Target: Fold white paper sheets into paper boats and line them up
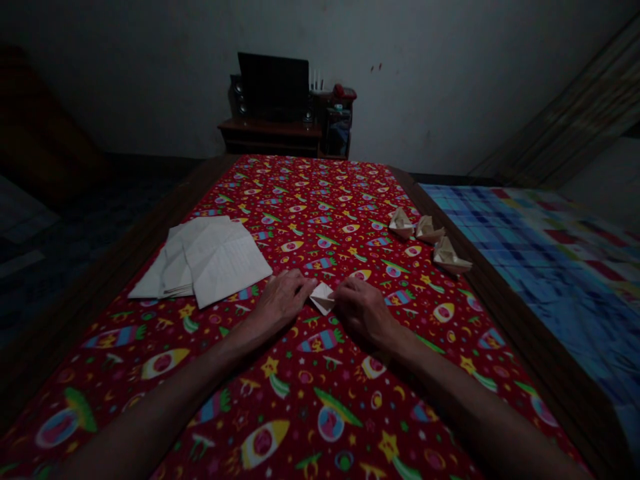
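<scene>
A small folded piece of paper [321, 299] lies on the red patterned cloth, between my two hands. My left hand [286, 295] rests at its left corner, fingers closed with the thumb and fingertips at the paper's edge. On the other side, my right hand [364, 308] pinches the right corner, its fingers curled. To the left lies a fanned stack of white paper sheets [225, 260], close to my left hand. Three folded paper boats [451, 257] stand in a row to the right, apart from my right hand.
The red cloth [320, 407] with rockets and stars covers a long table with dark wooden edges [540, 340]. Beyond its far end stand a desk [270, 135], a dark monitor [274, 81] and a red telephone [344, 91]. A blue plaid bed cover [495, 247] is at the right.
</scene>
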`<state>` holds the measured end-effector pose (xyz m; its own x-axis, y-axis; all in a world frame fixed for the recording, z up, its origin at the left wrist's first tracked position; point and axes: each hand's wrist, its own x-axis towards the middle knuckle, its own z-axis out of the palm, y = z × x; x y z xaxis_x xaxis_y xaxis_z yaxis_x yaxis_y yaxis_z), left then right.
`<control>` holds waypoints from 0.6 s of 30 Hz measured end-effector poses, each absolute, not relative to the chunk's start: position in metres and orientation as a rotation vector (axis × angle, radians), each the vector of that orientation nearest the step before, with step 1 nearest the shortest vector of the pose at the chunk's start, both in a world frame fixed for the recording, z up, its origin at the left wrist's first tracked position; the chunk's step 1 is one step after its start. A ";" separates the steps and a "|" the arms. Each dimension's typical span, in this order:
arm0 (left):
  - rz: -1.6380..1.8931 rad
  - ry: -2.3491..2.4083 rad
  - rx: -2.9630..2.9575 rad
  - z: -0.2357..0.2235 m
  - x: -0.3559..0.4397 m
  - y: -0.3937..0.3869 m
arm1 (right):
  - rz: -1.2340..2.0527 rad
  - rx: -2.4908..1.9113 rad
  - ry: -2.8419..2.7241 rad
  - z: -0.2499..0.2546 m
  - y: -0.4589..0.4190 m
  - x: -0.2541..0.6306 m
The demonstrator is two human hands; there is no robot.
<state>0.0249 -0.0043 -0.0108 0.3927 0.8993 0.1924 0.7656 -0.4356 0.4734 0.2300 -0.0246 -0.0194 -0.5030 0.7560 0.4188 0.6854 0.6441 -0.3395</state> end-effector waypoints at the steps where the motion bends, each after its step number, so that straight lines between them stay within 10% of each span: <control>1: 0.591 1.451 2.347 -0.010 0.025 -0.005 | 0.077 -1.087 -2.375 -0.020 -0.025 0.230; 10: 0.664 1.444 2.248 -0.006 0.031 -0.007 | -0.014 -1.059 -2.432 -0.018 -0.031 0.225; 18: 0.960 1.162 2.273 -0.002 0.045 -0.024 | 0.695 -1.225 -1.782 -0.017 -0.029 0.213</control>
